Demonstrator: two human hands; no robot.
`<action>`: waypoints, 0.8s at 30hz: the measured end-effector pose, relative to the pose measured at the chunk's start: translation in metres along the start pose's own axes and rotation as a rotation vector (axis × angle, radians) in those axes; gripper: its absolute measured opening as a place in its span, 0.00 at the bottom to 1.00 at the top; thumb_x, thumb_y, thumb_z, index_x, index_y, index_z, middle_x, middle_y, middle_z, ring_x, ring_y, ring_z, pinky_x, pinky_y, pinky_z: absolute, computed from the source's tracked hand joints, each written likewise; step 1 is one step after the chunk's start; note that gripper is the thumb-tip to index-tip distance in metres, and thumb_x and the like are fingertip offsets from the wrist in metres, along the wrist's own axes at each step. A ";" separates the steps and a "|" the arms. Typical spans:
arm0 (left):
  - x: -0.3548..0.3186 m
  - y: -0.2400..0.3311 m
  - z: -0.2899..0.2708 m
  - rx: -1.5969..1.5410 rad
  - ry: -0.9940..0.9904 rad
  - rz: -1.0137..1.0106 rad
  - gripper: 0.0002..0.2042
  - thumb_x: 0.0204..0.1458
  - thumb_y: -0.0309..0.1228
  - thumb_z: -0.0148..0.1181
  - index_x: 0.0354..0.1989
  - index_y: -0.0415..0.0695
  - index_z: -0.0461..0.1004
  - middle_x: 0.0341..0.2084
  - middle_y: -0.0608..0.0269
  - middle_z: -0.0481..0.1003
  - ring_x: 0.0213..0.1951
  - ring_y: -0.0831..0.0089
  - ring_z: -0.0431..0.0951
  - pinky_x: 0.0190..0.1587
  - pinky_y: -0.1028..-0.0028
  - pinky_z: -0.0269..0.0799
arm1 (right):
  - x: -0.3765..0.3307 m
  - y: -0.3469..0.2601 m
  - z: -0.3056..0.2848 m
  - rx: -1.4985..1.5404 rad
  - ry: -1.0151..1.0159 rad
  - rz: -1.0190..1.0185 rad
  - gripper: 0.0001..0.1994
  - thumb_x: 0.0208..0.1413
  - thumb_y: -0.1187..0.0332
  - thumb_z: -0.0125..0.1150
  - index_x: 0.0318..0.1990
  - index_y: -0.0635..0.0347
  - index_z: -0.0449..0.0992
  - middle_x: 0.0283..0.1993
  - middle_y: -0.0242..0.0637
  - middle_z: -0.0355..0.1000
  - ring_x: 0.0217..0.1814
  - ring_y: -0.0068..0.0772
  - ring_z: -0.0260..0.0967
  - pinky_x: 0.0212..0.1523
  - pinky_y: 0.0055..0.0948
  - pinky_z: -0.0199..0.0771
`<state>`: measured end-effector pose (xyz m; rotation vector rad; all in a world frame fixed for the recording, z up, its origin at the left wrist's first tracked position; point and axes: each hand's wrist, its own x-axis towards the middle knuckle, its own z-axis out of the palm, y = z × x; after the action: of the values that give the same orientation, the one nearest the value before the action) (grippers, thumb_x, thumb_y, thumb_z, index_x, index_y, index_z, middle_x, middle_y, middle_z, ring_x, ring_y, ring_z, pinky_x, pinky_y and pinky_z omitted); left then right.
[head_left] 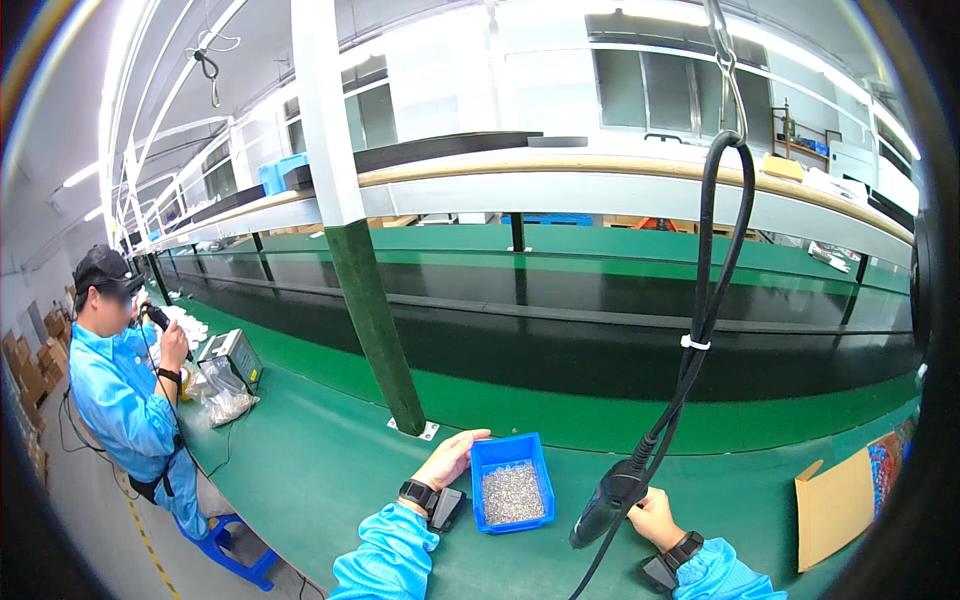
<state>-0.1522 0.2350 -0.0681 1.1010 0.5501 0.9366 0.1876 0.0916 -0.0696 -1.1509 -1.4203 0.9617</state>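
Nearest of all are two light-blue sleeves coming up from the lower edge, each wrist wearing a dark band. The right hand [655, 517] is wrapped around the grip of a black powered screwdriver [605, 508], which hangs on a thick black cable [712, 270] from a hook overhead; its tip points down and to the left, toward the bin, and is well clear of any workpiece. The left hand [450, 458] lies loosely open, fingers touching the left wall of a small blue bin [512, 482] that stands on the green surface [320, 470] between the two hands.

To my eye this is the pick-up stage: the driver is ready, but no screw is on it, and none shows between the fingers. The next move would call for a fine pinch into the bin to lift a single screw out of the heap, or for dipping the bit in.

Counting: one bin, one driver, one cable, and one heap of small silvery screws, far too many to count. One flattened cardboard piece [832, 508] lies at the right. One co-worker [120, 380] in a blue coat and dark cap is busy far down the line at the left.
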 end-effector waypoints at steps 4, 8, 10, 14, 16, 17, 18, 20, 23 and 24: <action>0.002 -0.002 -0.005 -0.008 0.020 0.012 0.24 0.52 0.43 0.49 0.51 0.37 0.61 0.44 0.61 0.68 0.46 0.74 0.68 0.50 0.73 0.62 | 0.002 0.006 0.000 -0.010 -0.010 -0.004 0.06 0.49 0.73 0.55 0.31 0.67 0.73 0.27 0.35 0.72 0.26 0.17 0.68 0.27 0.17 0.69; 0.003 0.000 -0.001 0.006 0.018 0.016 0.24 0.52 0.42 0.49 0.51 0.37 0.61 0.44 0.60 0.69 0.45 0.74 0.68 0.50 0.73 0.62 | 0.002 0.003 -0.001 -0.020 -0.012 -0.015 0.06 0.48 0.73 0.55 0.31 0.67 0.73 0.26 0.34 0.72 0.25 0.17 0.67 0.27 0.17 0.68; 0.002 -0.001 -0.002 0.018 0.030 0.019 0.24 0.52 0.42 0.49 0.51 0.37 0.61 0.44 0.60 0.68 0.45 0.74 0.68 0.50 0.73 0.62 | 0.002 0.007 0.001 0.045 0.015 0.024 0.06 0.48 0.73 0.55 0.30 0.67 0.72 0.25 0.32 0.71 0.24 0.17 0.66 0.27 0.17 0.68; 0.000 0.000 -0.003 0.017 0.032 0.017 0.23 0.53 0.42 0.48 0.51 0.37 0.62 0.44 0.59 0.68 0.46 0.74 0.68 0.50 0.73 0.62 | 0.001 0.009 0.001 0.123 0.028 0.016 0.05 0.46 0.74 0.55 0.29 0.66 0.73 0.24 0.30 0.71 0.24 0.16 0.66 0.27 0.17 0.67; 0.005 -0.004 -0.005 0.002 0.024 0.004 0.22 0.53 0.41 0.48 0.51 0.37 0.62 0.45 0.59 0.68 0.46 0.74 0.68 0.50 0.73 0.62 | 0.000 0.009 -0.001 0.106 0.018 -0.022 0.04 0.45 0.75 0.55 0.28 0.66 0.72 0.23 0.29 0.70 0.24 0.16 0.65 0.27 0.17 0.66; 0.003 -0.003 -0.003 0.005 0.027 0.008 0.22 0.53 0.41 0.48 0.51 0.37 0.62 0.44 0.60 0.68 0.46 0.74 0.68 0.50 0.73 0.62 | 0.000 0.008 0.000 0.106 0.017 -0.022 0.04 0.45 0.75 0.55 0.28 0.66 0.72 0.23 0.29 0.70 0.24 0.16 0.65 0.27 0.17 0.66; 0.002 -0.002 -0.002 0.009 0.030 0.011 0.22 0.53 0.41 0.48 0.51 0.37 0.62 0.44 0.60 0.68 0.45 0.74 0.68 0.50 0.73 0.63 | -0.001 0.006 0.000 0.075 0.021 -0.030 0.04 0.45 0.75 0.54 0.28 0.65 0.72 0.23 0.29 0.70 0.24 0.15 0.65 0.26 0.17 0.65; 0.002 -0.002 -0.001 0.009 0.035 0.008 0.22 0.53 0.41 0.48 0.51 0.37 0.62 0.44 0.60 0.68 0.46 0.73 0.68 0.50 0.73 0.62 | 0.000 0.003 0.000 0.046 0.027 -0.040 0.04 0.45 0.75 0.54 0.28 0.65 0.72 0.22 0.28 0.69 0.24 0.15 0.65 0.26 0.16 0.65; 0.003 -0.002 -0.004 0.009 0.039 0.005 0.22 0.54 0.41 0.47 0.51 0.38 0.62 0.45 0.59 0.68 0.46 0.72 0.68 0.50 0.72 0.62 | 0.001 0.002 0.002 0.025 0.033 -0.043 0.03 0.45 0.74 0.55 0.27 0.65 0.72 0.22 0.28 0.69 0.24 0.15 0.65 0.26 0.17 0.66; 0.004 -0.003 -0.006 0.009 0.041 0.004 0.22 0.54 0.41 0.47 0.52 0.38 0.61 0.45 0.58 0.68 0.46 0.72 0.68 0.50 0.72 0.62 | 0.001 0.006 0.002 0.058 0.034 -0.019 0.04 0.46 0.73 0.55 0.28 0.65 0.73 0.23 0.28 0.70 0.24 0.15 0.66 0.26 0.17 0.66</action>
<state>-0.1536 0.2405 -0.0727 1.0932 0.5859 0.9628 0.1868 0.0937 -0.0755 -1.1046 -1.3654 0.9593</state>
